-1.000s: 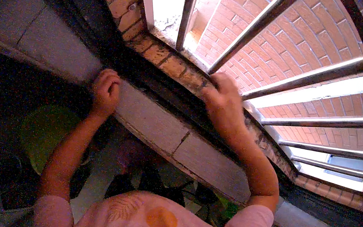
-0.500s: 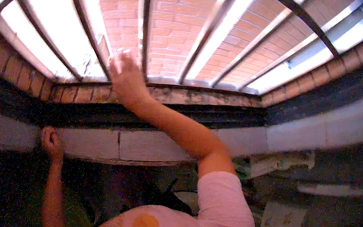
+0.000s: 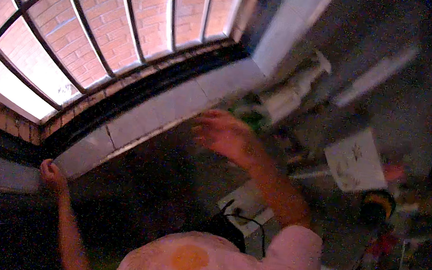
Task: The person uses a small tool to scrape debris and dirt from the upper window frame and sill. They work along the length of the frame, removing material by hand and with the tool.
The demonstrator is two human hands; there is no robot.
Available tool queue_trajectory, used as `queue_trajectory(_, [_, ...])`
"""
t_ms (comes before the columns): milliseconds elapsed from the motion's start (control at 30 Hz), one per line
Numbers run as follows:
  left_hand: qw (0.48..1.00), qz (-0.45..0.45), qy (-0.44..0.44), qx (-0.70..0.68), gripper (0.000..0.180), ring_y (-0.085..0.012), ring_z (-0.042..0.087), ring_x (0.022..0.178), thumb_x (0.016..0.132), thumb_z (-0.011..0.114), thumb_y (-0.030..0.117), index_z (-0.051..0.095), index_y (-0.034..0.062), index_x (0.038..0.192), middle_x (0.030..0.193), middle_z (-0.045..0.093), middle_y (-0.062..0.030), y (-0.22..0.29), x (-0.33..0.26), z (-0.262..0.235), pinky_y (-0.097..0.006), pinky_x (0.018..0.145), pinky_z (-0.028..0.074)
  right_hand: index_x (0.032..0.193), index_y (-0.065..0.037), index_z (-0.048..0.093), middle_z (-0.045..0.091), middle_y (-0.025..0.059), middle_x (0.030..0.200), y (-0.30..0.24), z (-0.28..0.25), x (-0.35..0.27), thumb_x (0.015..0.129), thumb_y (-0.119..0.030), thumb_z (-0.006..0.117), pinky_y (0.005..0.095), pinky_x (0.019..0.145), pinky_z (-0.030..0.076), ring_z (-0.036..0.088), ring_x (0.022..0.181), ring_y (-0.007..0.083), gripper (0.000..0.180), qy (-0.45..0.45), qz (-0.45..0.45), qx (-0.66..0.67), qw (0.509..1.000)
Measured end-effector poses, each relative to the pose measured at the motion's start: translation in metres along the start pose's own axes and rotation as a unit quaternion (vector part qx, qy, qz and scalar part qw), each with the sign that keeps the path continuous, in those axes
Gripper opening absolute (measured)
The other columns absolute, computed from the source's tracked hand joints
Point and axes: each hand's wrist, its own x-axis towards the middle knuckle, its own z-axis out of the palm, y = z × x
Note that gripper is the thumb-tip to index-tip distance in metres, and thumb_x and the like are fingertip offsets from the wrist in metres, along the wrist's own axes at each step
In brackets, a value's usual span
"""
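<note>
My left hand (image 3: 53, 174) is closed at the near corner of a pale tiled sill (image 3: 155, 114), its fingers curled against the sill's edge. My right hand (image 3: 229, 138) is raised in front of the sill, to the right of the barred window (image 3: 115, 25). Its fingers are stretched toward the left and somewhat smeared by motion. No object shows between them. Dark metal bars cross the window, and an orange brick wall (image 3: 97, 16) stands outside.
Right of my arm, in dim light, are a pale card or box with dark marks (image 3: 356, 159), a round dark thing with a yellow ring (image 3: 378, 205) and a green thing (image 3: 250, 112). A black cord (image 3: 256, 222) loops near my chest.
My right hand has drawn back from the window bars, down and to the right. My view has turned right, so the window now slants. My left hand stays at the sill's corner.
</note>
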Motion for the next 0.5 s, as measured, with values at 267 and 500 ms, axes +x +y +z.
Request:
queue_trajectory(267, [0.998, 0.037, 0.02, -0.056, 0.019, -0.0301, 0.05, 0.088, 0.075, 0.046, 0.008, 0.053, -0.0008, 0.09, 0.091, 0.054, -0.0171, -0.003, 0.001, 0.018, -0.039, 0.078, 0.04, 0.101, -0.005, 0.052, 0.051, 0.0121, 0.108, 0.011, -0.062, -0.404, 0.08, -0.016, 0.051, 0.0381, 0.081, 0.043, 0.049, 0.098, 0.0235, 0.024, 0.431, -0.49, 0.145, 0.744])
queue_trajectory(500, [0.983, 0.113, -0.051, -0.138, 0.027, -0.0313, 0.048, 0.096, 0.078, 0.047, 0.016, 0.048, 0.0023, 0.102, 0.1, 0.051, -0.0175, 0.072, -0.015, -0.011, -0.041, 0.082, 0.039, 0.098, -0.004, 0.054, 0.056, 0.0128, 0.092, 0.093, 0.05, -0.559, 0.078, -0.015, 0.055, 0.0349, 0.07, 0.045, 0.052, 0.088, 0.0231, 0.023, 0.458, -0.576, 0.123, 0.666])
